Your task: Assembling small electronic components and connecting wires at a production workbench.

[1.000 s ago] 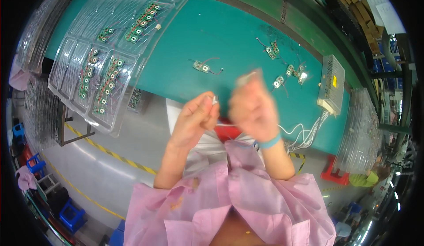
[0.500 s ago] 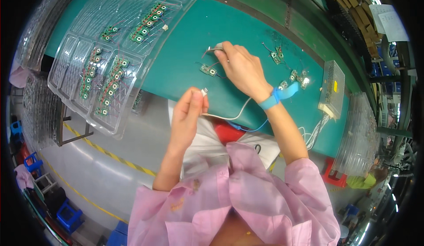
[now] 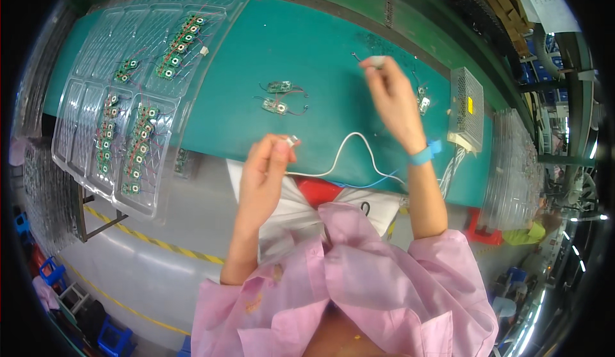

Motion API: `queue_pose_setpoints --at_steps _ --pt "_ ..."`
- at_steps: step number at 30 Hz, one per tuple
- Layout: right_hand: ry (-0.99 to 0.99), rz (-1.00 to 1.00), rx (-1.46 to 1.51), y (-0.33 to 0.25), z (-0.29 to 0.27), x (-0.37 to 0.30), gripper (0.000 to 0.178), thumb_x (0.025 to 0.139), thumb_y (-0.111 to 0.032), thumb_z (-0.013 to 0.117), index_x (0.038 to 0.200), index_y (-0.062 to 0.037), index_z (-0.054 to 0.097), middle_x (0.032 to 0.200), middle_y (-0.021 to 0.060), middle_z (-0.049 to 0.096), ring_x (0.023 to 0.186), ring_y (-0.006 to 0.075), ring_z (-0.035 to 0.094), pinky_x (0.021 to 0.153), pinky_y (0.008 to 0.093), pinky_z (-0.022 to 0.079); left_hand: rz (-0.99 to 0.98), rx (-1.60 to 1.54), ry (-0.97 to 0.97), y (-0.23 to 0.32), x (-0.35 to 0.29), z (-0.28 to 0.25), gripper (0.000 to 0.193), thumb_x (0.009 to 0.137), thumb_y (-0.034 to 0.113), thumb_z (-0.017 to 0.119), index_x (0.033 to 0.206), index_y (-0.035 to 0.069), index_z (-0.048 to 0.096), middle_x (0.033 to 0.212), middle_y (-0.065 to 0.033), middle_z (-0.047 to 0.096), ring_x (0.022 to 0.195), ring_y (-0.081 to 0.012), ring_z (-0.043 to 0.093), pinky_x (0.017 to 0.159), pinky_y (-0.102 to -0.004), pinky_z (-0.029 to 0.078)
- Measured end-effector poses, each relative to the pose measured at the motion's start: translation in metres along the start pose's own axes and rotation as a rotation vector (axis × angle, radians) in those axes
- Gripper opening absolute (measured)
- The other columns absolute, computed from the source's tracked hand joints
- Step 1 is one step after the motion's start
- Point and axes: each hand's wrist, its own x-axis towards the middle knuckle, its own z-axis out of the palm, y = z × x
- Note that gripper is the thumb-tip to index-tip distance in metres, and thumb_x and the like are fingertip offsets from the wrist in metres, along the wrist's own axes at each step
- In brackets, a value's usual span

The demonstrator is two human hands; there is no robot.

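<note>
My left hand (image 3: pixel 262 171) pinches a small plug (image 3: pixel 293 141) with a metal end, on a white cable (image 3: pixel 351 140) that loops over the green bench. My right hand (image 3: pixel 392 97), with a blue wrist strap (image 3: pixel 426 153), is farther out and to the right. Its fingertips are blurred beside a dark wire (image 3: pixel 356 56), and what they touch is hidden. Between the hands and farther left lie two small green circuit boards with thin wires, a far one (image 3: pixel 280 87) and a near one (image 3: pixel 275 106). More boards (image 3: pixel 423 101) lie right of my right hand.
On the left, a clear plastic tray (image 3: pixel 77 126) holds rows of wired boards. A perforated metal power supply (image 3: pixel 466 107) with white cables stands on the right of the green bench (image 3: pixel 230 69). Stacked clear trays (image 3: pixel 512 171) stand beyond it.
My right hand has moved right, away from the middle of the bench. A second board now lies behind the first one there. My left hand still holds the plug. The view has shifted slightly.
</note>
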Motion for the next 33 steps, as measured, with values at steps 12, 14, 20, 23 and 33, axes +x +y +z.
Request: queue_pose_setpoints --at_steps 12,14,20,23,33 --pt "0.279 -0.206 -0.787 0.043 0.01 0.003 0.019 0.086 -0.021 0.058 0.101 -0.0086 0.057 0.082 0.009 0.06 0.072 0.0249 0.056 0.061 0.0318 0.047 0.137 0.271 0.131 -0.003 0.022 -0.001 0.029 0.098 0.023 0.041 0.08 0.003 0.05 0.1 -0.0108 0.058 0.095 -0.015 0.049 0.082 -0.0249 0.035" --pt "0.387 -0.25 -0.77 0.041 0.007 0.004 0.018 0.087 -0.02 0.057 0.1 -0.0078 0.057 0.08 0.0079 0.06 0.07 0.0229 0.056 0.059 0.0299 0.047 0.078 0.166 0.106 -0.002 0.018 0.0 0.025 0.097 0.02 0.042 0.08 0.004 0.051 0.093 -0.0081 0.057 0.1 -0.0161 0.051 0.083 -0.0263 0.037" --pt "0.278 0.087 0.295 0.002 -0.014 -0.005 0.017 0.091 -0.02 0.054 0.099 -0.0055 0.058 0.075 0.0062 0.061 0.062 0.0167 0.054 0.054 0.0247 0.043 -0.001 -0.065 0.026 -0.001 0.001 0.012 0.022 0.097 0.017 0.043 0.082 0.004 0.052 0.083 -0.0043 0.054 0.093 -0.0162 0.054 0.081 -0.0265 0.04" --pt "0.149 0.276 0.811 -0.007 -0.011 -0.018 0.017 0.092 -0.019 0.053 0.099 -0.0048 0.058 0.074 0.0063 0.061 0.06 0.0141 0.053 0.051 0.0228 0.04 -0.007 -0.122 -0.017 -0.002 -0.002 0.019 0.022 0.097 0.018 0.042 0.084 0.004 0.052 0.081 -0.0036 0.054 0.088 -0.0155 0.055 0.08 -0.0255 0.04" --pt "-0.251 0.498 1.507 -0.027 0.015 -0.058 0.016 0.093 -0.016 0.051 0.099 -0.003 0.057 0.076 0.0073 0.062 0.055 0.0107 0.049 0.046 0.0213 0.036 -0.013 -0.122 -0.053 -0.001 -0.005 0.03 0.022 0.097 0.018 0.043 0.085 0.003 0.052 0.08 -0.0028 0.054 0.077 -0.0123 0.051 0.073 -0.0228 0.04"
